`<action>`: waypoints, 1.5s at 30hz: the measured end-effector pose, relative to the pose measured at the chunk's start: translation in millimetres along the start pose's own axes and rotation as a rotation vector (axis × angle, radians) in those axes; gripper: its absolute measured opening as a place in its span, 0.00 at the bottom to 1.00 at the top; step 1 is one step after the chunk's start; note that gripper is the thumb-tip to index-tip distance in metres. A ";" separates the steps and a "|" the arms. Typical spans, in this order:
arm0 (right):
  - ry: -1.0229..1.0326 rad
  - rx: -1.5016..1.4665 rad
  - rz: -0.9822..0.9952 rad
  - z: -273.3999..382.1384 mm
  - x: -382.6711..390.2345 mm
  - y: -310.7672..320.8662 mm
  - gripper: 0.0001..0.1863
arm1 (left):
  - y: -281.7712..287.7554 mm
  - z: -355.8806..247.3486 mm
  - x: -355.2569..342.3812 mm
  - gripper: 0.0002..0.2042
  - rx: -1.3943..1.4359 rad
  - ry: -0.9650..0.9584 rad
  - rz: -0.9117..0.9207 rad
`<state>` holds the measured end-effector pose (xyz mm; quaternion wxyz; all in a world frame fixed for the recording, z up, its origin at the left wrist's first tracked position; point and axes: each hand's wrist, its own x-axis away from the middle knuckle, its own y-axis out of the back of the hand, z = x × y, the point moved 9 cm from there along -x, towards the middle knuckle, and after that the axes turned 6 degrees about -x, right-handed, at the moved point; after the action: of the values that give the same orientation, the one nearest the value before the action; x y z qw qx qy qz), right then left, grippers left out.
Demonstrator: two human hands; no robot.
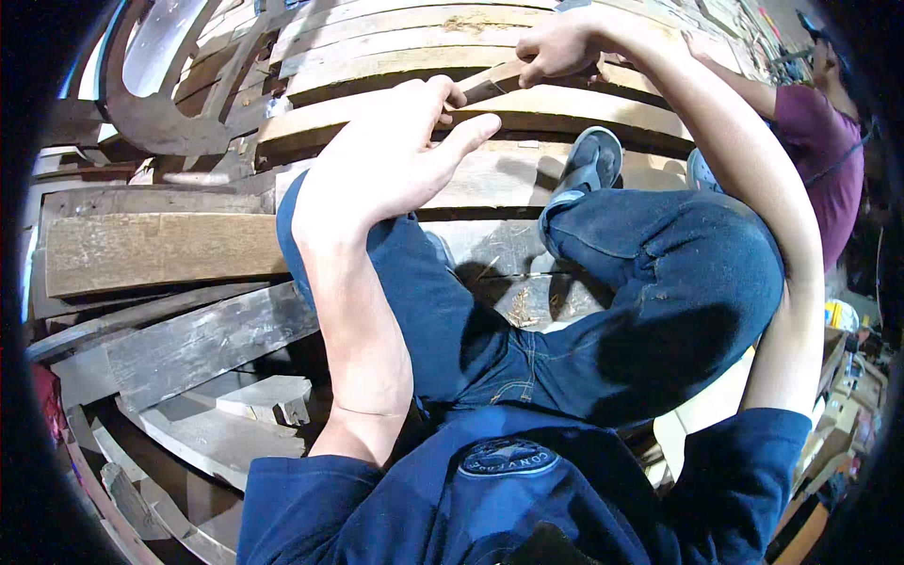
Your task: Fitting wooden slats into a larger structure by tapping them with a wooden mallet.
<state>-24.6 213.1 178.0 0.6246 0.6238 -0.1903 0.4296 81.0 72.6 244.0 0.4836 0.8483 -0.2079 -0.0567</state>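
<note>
The person sits on a pile of curved wooden planks (490,58). Both hands hold a small wooden stick (492,83) that lies across a light plank near the top. The left hand (395,155) pinches one end of the stick with the thumb and first finger, and its other fingers stick out straight. The right hand (560,45) is curled tight around the other end. A grey sandal (586,165) rests on the wood just below the stick. Another person in a purple shirt (829,155) sits close on the right.

Navy shirt (490,490), blue jeans (659,311), grey sandal (589,165)
</note>
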 end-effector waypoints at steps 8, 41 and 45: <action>0.040 0.089 -0.123 -1.7 -42.0 0.1 0.17 | 4.5 14.4 3.1 0.18 -0.056 0.017 -0.035; 0.410 0.250 -0.295 41.1 -107.1 14.2 0.21 | 34.5 -24.0 12.5 0.18 -0.118 0.069 -0.237; 0.400 0.286 -0.380 38.4 -96.3 24.6 0.16 | 37.9 -25.8 14.3 0.16 -0.161 0.147 -0.253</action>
<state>-86.0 144.4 124.4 0.6246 0.6330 0.1186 0.4417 90.4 70.4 291.0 0.5527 0.8282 -0.0587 -0.0714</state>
